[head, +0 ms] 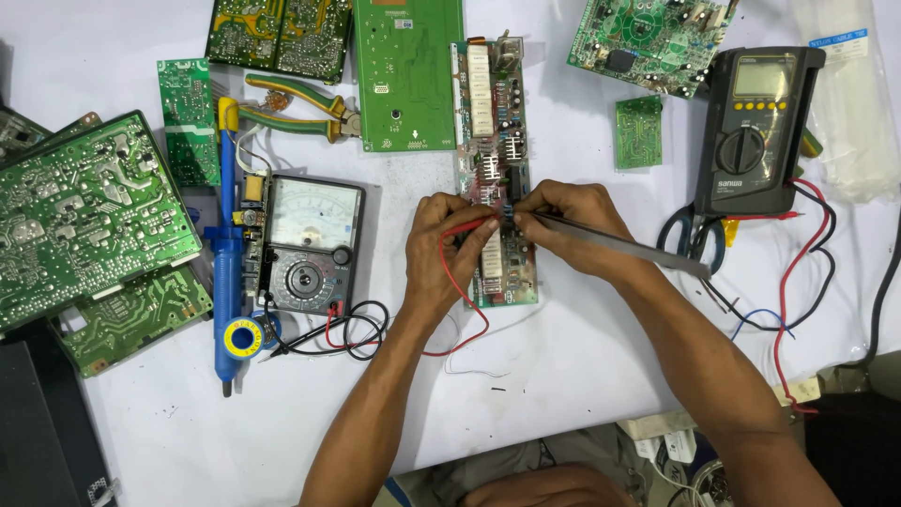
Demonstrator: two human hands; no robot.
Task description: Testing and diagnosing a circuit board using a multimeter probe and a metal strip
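Probing goes best with both tips steady: left hand (441,246) pinches the red probe (469,227), right hand (572,225) grips the black probe (619,246) (tips nearly meeting) on the long circuit board (493,113) at table centre beside the analog meter (310,244).

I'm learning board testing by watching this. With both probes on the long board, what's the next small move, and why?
Probably hold both tips steady and glance at a meter. The left hand presses the red probe and the right hand the dark probe onto the middle of the board. Which meter, the analog meter or the digital meter, I cannot tell.
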